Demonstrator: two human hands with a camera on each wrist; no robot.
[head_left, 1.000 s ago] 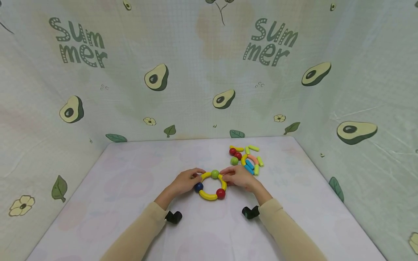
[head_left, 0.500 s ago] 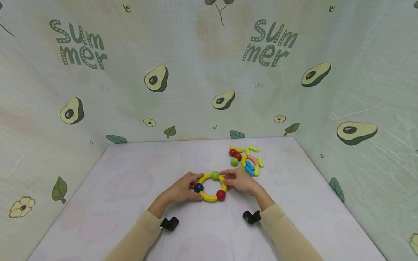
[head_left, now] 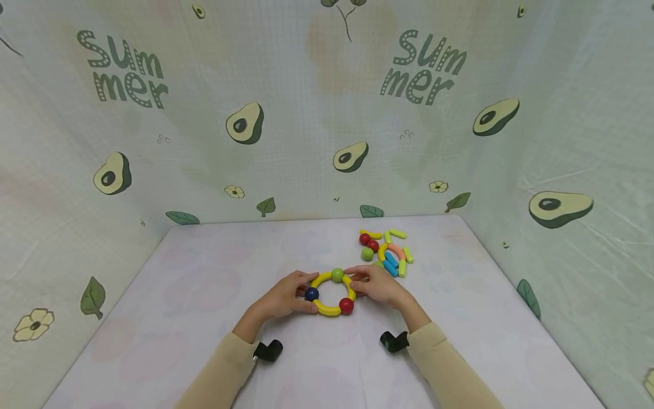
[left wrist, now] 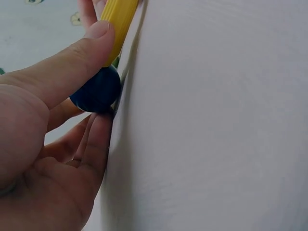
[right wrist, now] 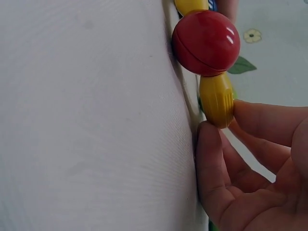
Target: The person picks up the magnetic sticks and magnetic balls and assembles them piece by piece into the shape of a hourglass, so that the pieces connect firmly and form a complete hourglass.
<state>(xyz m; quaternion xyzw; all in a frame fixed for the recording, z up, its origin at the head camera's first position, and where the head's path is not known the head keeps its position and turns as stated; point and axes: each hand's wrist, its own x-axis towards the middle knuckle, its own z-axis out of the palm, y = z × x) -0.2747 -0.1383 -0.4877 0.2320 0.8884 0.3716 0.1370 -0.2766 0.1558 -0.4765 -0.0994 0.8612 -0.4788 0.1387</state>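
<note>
A toy ring of three curved yellow sticks (head_left: 327,311) joined by a green ball (head_left: 338,275), a dark blue ball (head_left: 311,294) and a red ball (head_left: 346,306) lies on the table. My left hand (head_left: 286,295) holds its left side. In the left wrist view the thumb lies on a yellow stick (left wrist: 119,24), and the other fingers reach behind the blue ball (left wrist: 98,91). On the opposite side my right hand (head_left: 377,284) pinches the right yellow stick (right wrist: 219,103) between thumb and fingers, just beyond the red ball (right wrist: 207,43).
Behind my right hand lie loose pieces: red balls (head_left: 369,242), a green ball (head_left: 367,254), blue sticks (head_left: 390,265), light green sticks (head_left: 402,268) and a pink curved stick (head_left: 396,250). Patterned cloth (head_left: 301,85) hangs around the white table (head_left: 214,272).
My left thumb has moved from above the blue ball down to the front yellow stick, and the left hand has spread around the ball. The right hand has hardly moved.
</note>
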